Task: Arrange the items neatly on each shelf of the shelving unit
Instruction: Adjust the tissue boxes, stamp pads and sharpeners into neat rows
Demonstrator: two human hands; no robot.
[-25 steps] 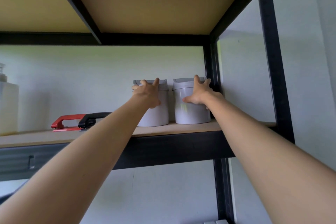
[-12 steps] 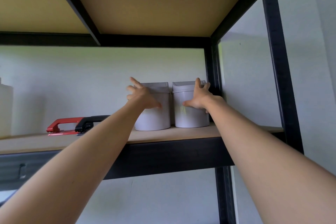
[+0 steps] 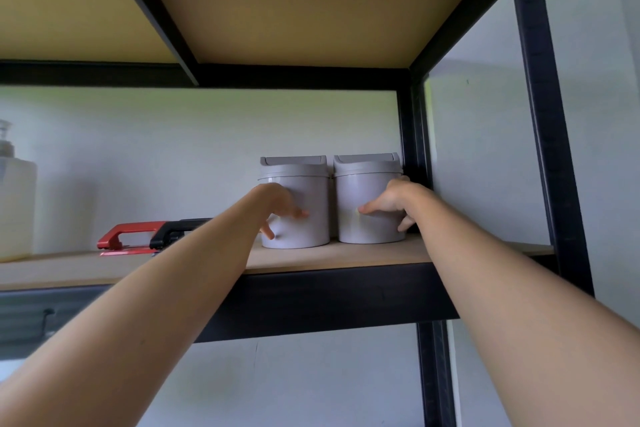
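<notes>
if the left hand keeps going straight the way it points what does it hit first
Most likely the left grey canister: the left hand already lies against its front, fingers towards it. Depth is hard to judge; behind it is the wall.
</notes>
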